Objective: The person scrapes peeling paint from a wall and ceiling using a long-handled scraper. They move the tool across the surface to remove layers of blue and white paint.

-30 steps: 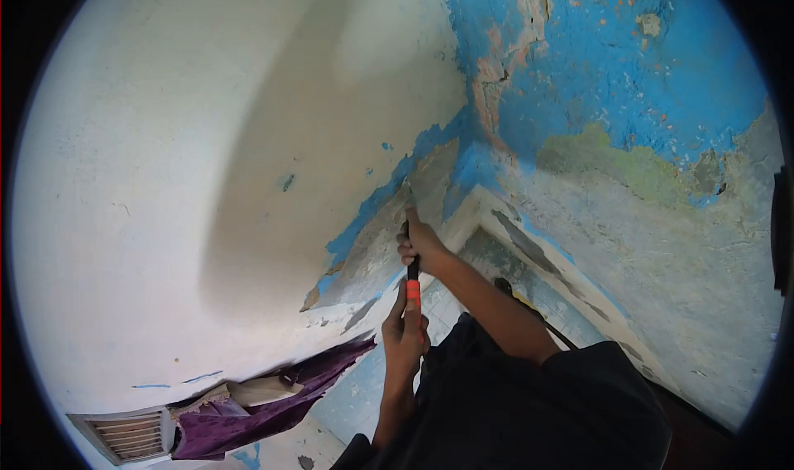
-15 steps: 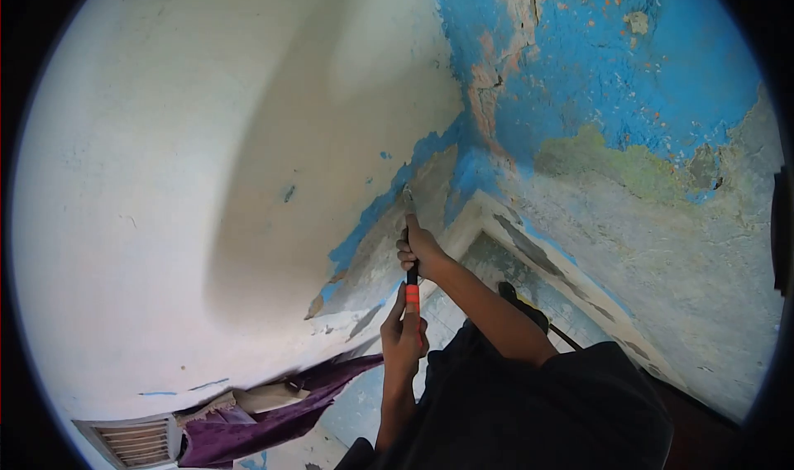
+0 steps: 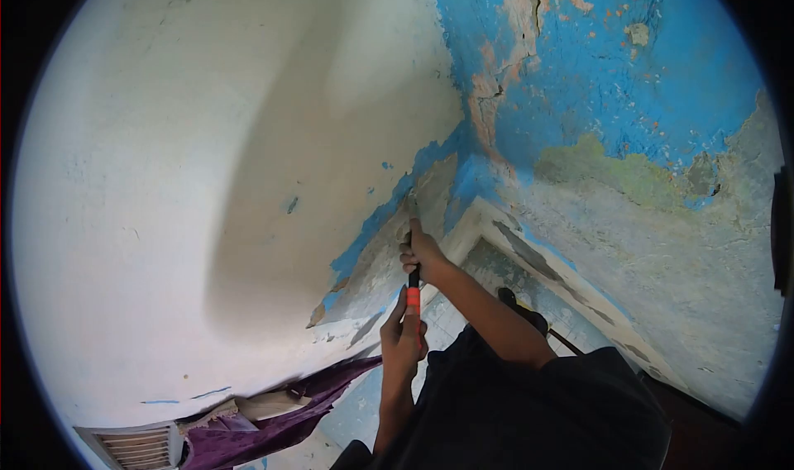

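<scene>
My right hand (image 3: 423, 255) is wrapped round the upper part of a long-handled scraper (image 3: 414, 276), near its head. Lower down, my left hand (image 3: 403, 338) grips the red-and-black handle end. The scraper's narrow metal tip is at the left wall (image 3: 273, 139), by the border between a strip of blue paint (image 3: 370, 229) and bare grey plaster (image 3: 376, 251). Whether the tip presses on the surface is too small to tell.
A cracked blue wall (image 3: 579, 73) with flaking paint meets the left wall at a corner. Below runs a worn white skirting ledge (image 3: 546, 259). Purple cloth (image 3: 248, 441) and a slatted vent (image 3: 136, 447) are at lower left. A dark shoe (image 3: 521, 309) stands on the tiled floor.
The view has tilted slightly, so the walls sit a little lower in it. Both hands keep their hold on the scraper, whose tip stays near the same blue edge.
</scene>
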A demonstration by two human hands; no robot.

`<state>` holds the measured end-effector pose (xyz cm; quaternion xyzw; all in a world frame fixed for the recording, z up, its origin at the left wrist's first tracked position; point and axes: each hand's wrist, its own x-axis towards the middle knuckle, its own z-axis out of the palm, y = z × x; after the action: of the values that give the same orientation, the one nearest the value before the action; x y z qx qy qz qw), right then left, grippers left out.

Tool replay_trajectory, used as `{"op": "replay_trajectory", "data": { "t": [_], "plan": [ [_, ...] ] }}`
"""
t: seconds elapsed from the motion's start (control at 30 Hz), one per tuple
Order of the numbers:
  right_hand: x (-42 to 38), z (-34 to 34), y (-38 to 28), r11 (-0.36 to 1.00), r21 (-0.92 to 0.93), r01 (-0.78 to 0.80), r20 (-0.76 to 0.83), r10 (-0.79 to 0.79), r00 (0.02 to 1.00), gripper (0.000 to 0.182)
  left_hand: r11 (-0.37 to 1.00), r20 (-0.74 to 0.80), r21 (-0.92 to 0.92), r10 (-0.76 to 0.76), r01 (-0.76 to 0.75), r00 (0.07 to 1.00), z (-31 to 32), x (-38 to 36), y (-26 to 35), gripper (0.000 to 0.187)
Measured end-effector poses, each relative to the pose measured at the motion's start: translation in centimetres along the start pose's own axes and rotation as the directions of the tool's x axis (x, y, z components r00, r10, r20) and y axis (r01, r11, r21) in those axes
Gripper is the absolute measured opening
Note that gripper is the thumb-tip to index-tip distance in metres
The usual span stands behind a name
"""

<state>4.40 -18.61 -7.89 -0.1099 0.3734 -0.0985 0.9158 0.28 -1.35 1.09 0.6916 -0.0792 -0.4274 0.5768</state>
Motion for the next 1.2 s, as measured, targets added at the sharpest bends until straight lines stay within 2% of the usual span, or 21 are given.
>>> {"op": "replay_trajectory", "data": {
  "t": [0.1, 0.17, 0.2, 0.3, 0.4, 0.5, 0.57, 0.7, 0.73, 0.77, 0.8, 0.93, 1.03, 1.07, 1.17, 1.2],
  "plan": [
    [0.6, -1.2, 0.6, 1.0, 0.013, -0.015, 0.001, 0.015, 1.0, 0.045, 0.997, -0.012, 0.068, 0.047, -0.046, 0.999, 1.3, 1.1, -0.1, 0.049],
    [-0.3, -0.1, 0.5, 1.0, -0.004, -0.022, -0.017, 0.022, 1.0, 0.045, 0.998, -0.02, 0.062, 0.023, -0.022, 1.0, 0.6, 0.5, -0.2, 0.05],
    [-0.7, 0.1, 1.0, 0.999, 0.012, -0.04, 0.065, 0.039, 0.997, 0.046, 0.997, -0.012, 0.075, 0.01, -0.009, 1.0, 0.3, 0.0, 0.2, 0.05],
    [-0.3, -0.1, 0.0, 1.0, -0.008, -0.024, -0.028, 0.024, 0.999, 0.048, 0.998, -0.019, 0.065, 0.001, 0.0, 1.0, 0.5, 0.4, 0.2, 0.051],
    [-0.8, -0.2, 1.2, 1.0, -0.004, -0.027, 0.039, 0.027, 0.999, 0.046, 0.999, -0.024, 0.032, 0.026, -0.025, 0.999, 0.3, 0.0, -0.6, 0.052],
    [-0.5, -0.5, 0.1, 1.0, -0.003, -0.018, 0.058, 0.018, 0.998, 0.045, 0.994, -0.026, 0.104, 0.019, -0.017, 0.999, 1.0, 0.3, -0.1, 0.052],
    [1.3, -2.1, -1.1, 1.0, -0.029, -0.004, 0.034, 0.005, 0.999, 0.046, 0.999, 0.036, 0.022, 0.027, -0.027, 0.999, 2.0, 1.5, -0.8, 0.051],
    [-1.3, 0.4, 0.7, 0.999, -0.03, -0.022, 0.048, 0.023, 0.999, 0.047, 0.999, -0.026, 0.045, 0.011, -0.01, 1.0, 0.9, 0.0, -0.6, 0.05],
    [-0.9, 0.2, 0.3, 0.998, -0.067, -0.014, -0.027, 0.012, 1.0, 0.048, 0.998, -0.02, 0.067, 0.02, -0.019, 1.0, 1.3, 0.7, -0.8, 0.05],
    [-0.3, -0.3, -0.7, 0.998, -0.06, 0.011, 0.006, -0.011, 1.0, 0.048, 0.996, -0.013, 0.088, 0.024, -0.023, 1.0, 1.6, 1.5, -1.0, 0.05],
    [0.3, -1.2, -1.5, 0.998, -0.051, 0.025, 0.025, -0.024, 0.999, 0.048, 1.0, 0.058, 0.01, 0.011, -0.011, 0.998, 2.1, 2.3, -1.0, 0.05],
    [0.2, -2.2, -0.5, 0.993, -0.089, 0.078, 0.023, -0.076, 0.997, 0.051, 0.999, 0.051, -0.018, 0.037, -0.036, 0.998, 1.1, 2.4, -3.4, 0.052],
    [0.7, -1.7, 1.2, 0.968, -0.167, 0.185, 0.004, -0.187, 0.982, 0.052, 0.998, 0.038, 0.06, 0.016, -0.018, 0.999, -0.5, 2.9, -5.5, 0.052],
    [0.9, -1.9, 1.7, 0.952, -0.206, 0.227, -0.012, -0.235, 0.972, 0.052, 0.992, 0.015, 0.123, 0.032, -0.033, 0.999, -1.0, 3.8, -7.0, 0.045],
    [3.4, -4.4, 3.3, 0.866, -0.342, 0.365, 0.044, -0.373, 0.927, 0.052, 0.926, 0.13, 0.377, -0.059, 0.006, 0.99, -2.9, 8.6, -14.2, 0.042],
    [4.3, -5.3, 3.9, 0.82, -0.411, 0.4, 0.039, -0.422, 0.906, 0.051, 0.919, 0.107, 0.388, -0.12, 0.069, 0.987, -2.8, 10.2, -16.3, 0.04]
  ]
}}
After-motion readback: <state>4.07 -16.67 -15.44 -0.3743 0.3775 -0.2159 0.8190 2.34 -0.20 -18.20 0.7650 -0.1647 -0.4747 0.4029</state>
